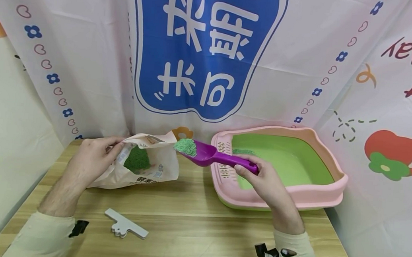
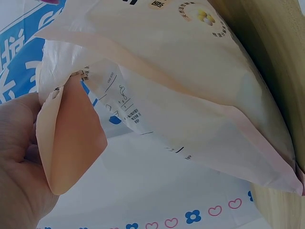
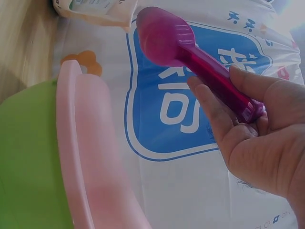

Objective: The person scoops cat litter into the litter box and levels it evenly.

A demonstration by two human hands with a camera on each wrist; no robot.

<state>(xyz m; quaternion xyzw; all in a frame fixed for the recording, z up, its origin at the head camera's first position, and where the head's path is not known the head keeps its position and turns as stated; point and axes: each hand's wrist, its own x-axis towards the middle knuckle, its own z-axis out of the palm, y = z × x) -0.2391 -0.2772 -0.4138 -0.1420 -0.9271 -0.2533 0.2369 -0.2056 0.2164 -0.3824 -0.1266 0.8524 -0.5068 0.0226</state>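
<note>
My left hand (image 1: 94, 156) pinches the upper edge of a pale bag (image 1: 165, 161), keeping its mouth spread; green granules (image 1: 137, 158) show inside. In the left wrist view the bag's folded rim (image 2: 78, 138) stands beside my fingers. My right hand (image 1: 265, 178) grips the handle of a purple scoop (image 1: 206, 152), which carries a heap of green granules (image 1: 186, 146) at its tip. The scoop spans the gap between bag and litter box, its tip near the bag's mouth. The right wrist view shows the scoop (image 3: 167, 38) from its underside.
A pink-rimmed green litter box (image 1: 308, 197) stands at the right, with some granules (image 1: 244, 151) at its left inner side. A white clip (image 1: 126, 223) lies on the wooden table (image 1: 184, 238) in front. Printed cloth (image 1: 99, 57) hangs behind.
</note>
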